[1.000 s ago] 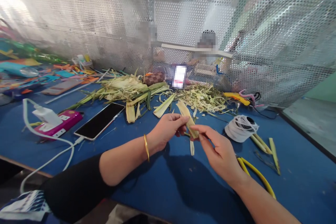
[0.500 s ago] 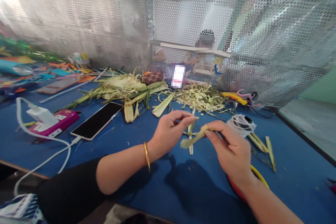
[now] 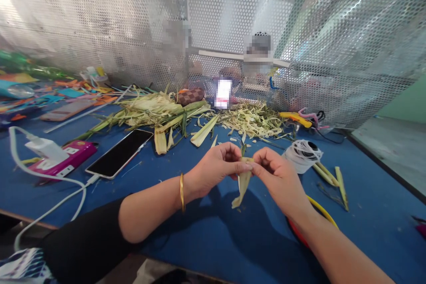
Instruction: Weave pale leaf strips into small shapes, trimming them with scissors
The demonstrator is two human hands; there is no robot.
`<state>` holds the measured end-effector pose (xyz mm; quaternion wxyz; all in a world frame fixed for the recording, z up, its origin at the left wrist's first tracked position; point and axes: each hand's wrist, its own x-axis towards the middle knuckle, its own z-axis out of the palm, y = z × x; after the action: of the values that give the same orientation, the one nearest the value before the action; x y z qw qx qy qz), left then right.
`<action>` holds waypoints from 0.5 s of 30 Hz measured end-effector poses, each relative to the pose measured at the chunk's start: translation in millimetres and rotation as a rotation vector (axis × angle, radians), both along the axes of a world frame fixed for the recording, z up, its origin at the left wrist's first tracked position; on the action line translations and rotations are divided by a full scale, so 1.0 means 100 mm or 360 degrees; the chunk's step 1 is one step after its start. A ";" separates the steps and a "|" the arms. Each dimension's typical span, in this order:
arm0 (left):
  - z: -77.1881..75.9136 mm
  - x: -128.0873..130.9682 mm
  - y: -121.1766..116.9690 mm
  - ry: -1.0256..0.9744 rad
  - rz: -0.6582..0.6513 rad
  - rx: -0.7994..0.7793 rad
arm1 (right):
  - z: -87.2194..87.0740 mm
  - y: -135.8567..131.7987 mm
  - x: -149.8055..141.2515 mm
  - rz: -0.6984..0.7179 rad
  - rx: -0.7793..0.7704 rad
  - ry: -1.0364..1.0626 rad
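Note:
A pale green leaf strip (image 3: 242, 184) hangs between my two hands above the blue table (image 3: 206, 235). My left hand (image 3: 216, 166), a gold bangle on its wrist, pinches the strip's top end. My right hand (image 3: 278, 175) pinches the same end, and the fingertips of both hands meet there. The strip's free end droops toward the table. Just beyond my right hand sits a white spool of thread (image 3: 301, 155).
A heap of leaves (image 3: 156, 111) and a pile of shreds (image 3: 253, 122) lie at the back, under a perforated metal screen (image 3: 100, 31). A phone (image 3: 120, 153) on a white cable, a pink power bank (image 3: 63, 159), yellow-handled pliers (image 3: 319, 213) and several leaf pieces (image 3: 333, 175) lie nearby.
My hands have come together. The strip, held across and pointing left half a second ago, now hangs down from the joined fingertips.

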<state>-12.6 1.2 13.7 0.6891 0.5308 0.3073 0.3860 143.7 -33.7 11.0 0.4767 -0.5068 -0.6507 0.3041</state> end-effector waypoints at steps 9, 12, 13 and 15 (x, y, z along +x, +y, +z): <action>0.01 -0.01 0.01 0.0404 0.0285 0.0210 | -0.05 0.02 0.00 -0.0215 -0.0082 0.0039; 0.02 0.01 0.00 0.0415 0.0228 0.0178 | -0.05 0.03 0.00 -0.0175 -0.0166 0.0120; 0.02 0.01 -0.01 0.0399 0.0196 0.0162 | -0.05 0.04 0.00 -0.0155 -0.0182 0.0135; 0.03 0.02 -0.01 0.0364 0.0178 0.0157 | -0.04 0.04 0.00 -0.0123 -0.0189 0.0145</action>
<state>-10.9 0.2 16.3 0.6001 0.5866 0.3935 0.3755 143.6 -30.0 6.9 0.4861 -0.5447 -0.5891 0.3463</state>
